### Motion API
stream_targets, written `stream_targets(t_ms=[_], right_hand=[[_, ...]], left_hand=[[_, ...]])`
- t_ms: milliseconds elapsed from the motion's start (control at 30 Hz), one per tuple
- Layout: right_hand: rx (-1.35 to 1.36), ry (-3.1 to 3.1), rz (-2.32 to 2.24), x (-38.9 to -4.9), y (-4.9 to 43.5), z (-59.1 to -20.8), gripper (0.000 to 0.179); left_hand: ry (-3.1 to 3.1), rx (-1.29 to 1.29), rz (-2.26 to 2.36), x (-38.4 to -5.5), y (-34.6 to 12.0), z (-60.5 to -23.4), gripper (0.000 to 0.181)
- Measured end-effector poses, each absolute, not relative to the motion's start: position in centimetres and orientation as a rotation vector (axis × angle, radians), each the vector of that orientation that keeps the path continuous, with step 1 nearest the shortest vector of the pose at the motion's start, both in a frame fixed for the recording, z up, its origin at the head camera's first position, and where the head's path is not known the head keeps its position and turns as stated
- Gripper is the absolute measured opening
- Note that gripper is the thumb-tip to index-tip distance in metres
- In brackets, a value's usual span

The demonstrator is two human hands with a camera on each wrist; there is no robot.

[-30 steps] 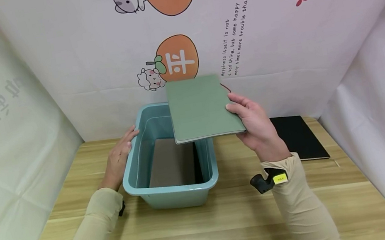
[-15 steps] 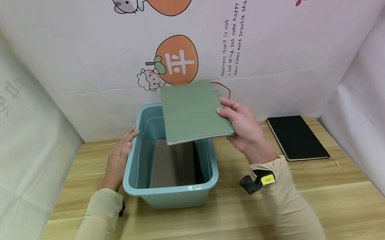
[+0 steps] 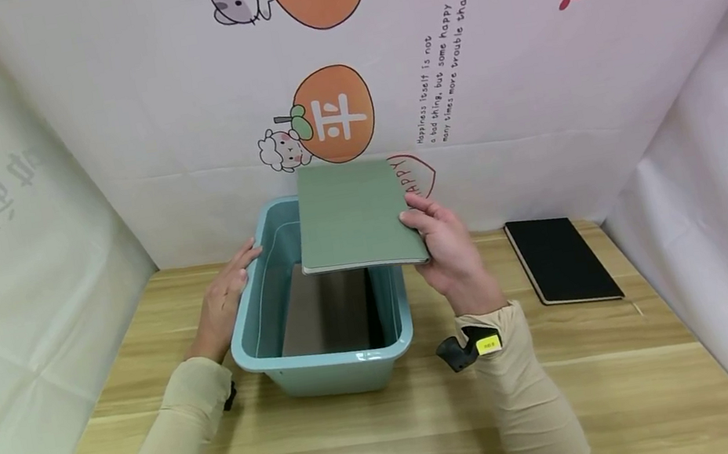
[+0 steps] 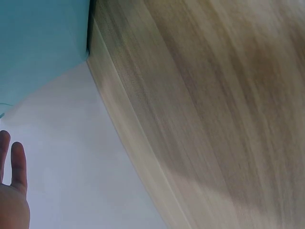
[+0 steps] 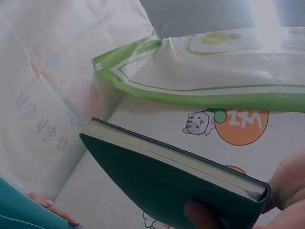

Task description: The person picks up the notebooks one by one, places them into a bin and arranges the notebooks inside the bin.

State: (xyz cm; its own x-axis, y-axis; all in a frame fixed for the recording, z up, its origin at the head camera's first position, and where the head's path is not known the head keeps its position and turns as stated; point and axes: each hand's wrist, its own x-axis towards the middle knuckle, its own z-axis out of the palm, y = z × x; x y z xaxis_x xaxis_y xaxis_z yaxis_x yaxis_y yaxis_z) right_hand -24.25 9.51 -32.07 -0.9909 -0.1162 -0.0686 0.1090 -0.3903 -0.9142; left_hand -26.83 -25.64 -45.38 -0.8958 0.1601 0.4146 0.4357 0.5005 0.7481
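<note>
My right hand point(image 3: 452, 257) grips a green hardcover notebook point(image 3: 354, 217) by its right edge, thumb on top. The notebook is held nearly flat above a light blue plastic bin point(image 3: 328, 360), covering its back right part in the head view. Its cream page edges point(image 5: 176, 160) show in the right wrist view, with a finger under the dark green cover. My left hand point(image 3: 222, 305) rests against the bin's left rim with its fingers extended. Inside the bin lies a flat grey-brown rectangular item point(image 3: 320, 313), partly hidden by the notebook.
A black notebook point(image 3: 564, 259) lies on the wooden table point(image 3: 384, 446) at the right, with a ribbon end sticking out. White printed sheeting point(image 3: 512, 76) encloses the table at the back and both sides.
My right hand has carried the green notebook left and slightly lower, further over the bin. The black notebook has come into full view. My left hand and the bin have stayed put.
</note>
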Motion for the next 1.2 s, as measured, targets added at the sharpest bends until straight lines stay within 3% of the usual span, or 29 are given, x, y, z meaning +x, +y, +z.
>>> stream_targets(t_ms=[1200], right_hand=[[0.134,1.669,-2.484,-24.3,5.3,-34.7,0.047]], left_hand=[[-2.437,-0.495,-1.304,-27.1,-25.5,-45.5,0.043]])
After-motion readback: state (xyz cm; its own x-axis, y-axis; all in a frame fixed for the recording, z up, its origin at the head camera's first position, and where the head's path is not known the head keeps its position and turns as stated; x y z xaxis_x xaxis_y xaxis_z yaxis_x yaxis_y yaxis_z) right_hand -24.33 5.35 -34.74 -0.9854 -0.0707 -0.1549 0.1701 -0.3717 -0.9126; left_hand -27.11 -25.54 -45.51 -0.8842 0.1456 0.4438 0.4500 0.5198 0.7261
